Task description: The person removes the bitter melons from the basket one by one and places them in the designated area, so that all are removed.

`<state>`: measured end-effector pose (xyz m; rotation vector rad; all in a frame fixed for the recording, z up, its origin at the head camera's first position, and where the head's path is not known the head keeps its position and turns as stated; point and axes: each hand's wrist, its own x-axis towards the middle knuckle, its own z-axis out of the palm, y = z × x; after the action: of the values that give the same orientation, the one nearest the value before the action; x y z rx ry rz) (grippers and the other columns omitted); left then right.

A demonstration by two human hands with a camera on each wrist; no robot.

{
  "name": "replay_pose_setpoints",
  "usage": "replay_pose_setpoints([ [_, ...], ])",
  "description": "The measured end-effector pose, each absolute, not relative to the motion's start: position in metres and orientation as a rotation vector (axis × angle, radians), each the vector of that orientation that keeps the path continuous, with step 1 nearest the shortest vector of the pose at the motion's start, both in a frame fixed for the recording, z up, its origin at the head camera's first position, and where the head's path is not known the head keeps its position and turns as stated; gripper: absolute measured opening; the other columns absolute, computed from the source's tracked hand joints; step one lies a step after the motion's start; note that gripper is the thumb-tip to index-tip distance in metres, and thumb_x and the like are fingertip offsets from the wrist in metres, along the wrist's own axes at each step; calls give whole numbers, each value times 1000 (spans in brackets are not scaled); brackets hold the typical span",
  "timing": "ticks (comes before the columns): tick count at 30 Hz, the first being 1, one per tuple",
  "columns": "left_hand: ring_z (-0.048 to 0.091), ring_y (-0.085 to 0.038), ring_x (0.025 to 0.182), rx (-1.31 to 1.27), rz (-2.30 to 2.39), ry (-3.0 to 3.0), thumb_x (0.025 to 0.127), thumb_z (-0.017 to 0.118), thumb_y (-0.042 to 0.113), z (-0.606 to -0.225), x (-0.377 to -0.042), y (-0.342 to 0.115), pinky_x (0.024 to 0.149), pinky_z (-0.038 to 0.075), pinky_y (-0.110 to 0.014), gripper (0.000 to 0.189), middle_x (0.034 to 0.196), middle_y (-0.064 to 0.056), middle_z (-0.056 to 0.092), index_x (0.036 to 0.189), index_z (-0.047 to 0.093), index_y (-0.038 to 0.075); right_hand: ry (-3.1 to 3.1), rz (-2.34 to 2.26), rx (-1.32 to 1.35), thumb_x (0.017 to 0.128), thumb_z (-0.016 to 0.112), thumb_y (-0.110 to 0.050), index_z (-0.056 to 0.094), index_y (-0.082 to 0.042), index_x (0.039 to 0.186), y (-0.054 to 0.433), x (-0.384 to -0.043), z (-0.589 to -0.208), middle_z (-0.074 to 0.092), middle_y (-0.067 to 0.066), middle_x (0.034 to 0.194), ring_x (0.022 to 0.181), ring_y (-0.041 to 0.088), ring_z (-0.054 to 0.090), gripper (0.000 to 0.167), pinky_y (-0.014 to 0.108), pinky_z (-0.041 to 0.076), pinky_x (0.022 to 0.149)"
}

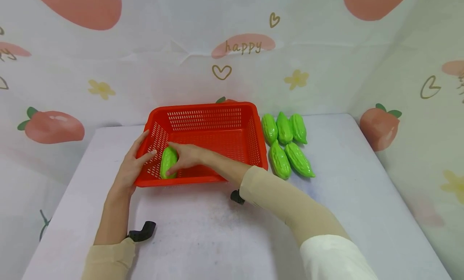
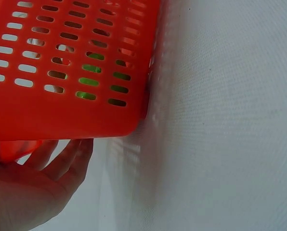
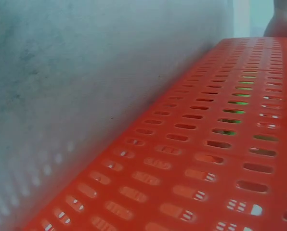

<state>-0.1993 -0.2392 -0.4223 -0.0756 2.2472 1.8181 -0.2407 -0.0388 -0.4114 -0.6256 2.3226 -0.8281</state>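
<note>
In the head view, my right hand (image 1: 186, 155) reaches over the front rim into a red plastic basket (image 1: 208, 179). Its thumb and fingers hold a glossy green bitter melon (image 1: 167, 161), which lies upright along the basket's left end. My left hand (image 1: 132, 167) grips the left side of the basket, thumb inside the rim and fingers outside. The left wrist view shows that hand's fingers (image 2: 69, 166) beside the rim. Green shows through the slots of the basket wall (image 3: 182, 139) in the right wrist view, where the right hand is hidden.
Right of the basket lie several more green bitter melons (image 1: 284, 129), grouped in two rows. A white cloth covers the table (image 1: 217, 231), with a printed cloth backdrop (image 1: 181, 78) rising behind. Black wrist camera pieces (image 1: 143, 231) show near both forearms.
</note>
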Motion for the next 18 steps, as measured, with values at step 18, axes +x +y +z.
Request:
replay_pose_setpoints([
  [18,36,-26,129,-75,1769,2318,102,53,33,-424,-200,-238,80,54,-19,65,162,-12,19,156,19,46,2394,-669,-768,84,76,-46,13,-20,161,-48,-245,-431,44,2,148,118,12,46,103,23,40,99],
])
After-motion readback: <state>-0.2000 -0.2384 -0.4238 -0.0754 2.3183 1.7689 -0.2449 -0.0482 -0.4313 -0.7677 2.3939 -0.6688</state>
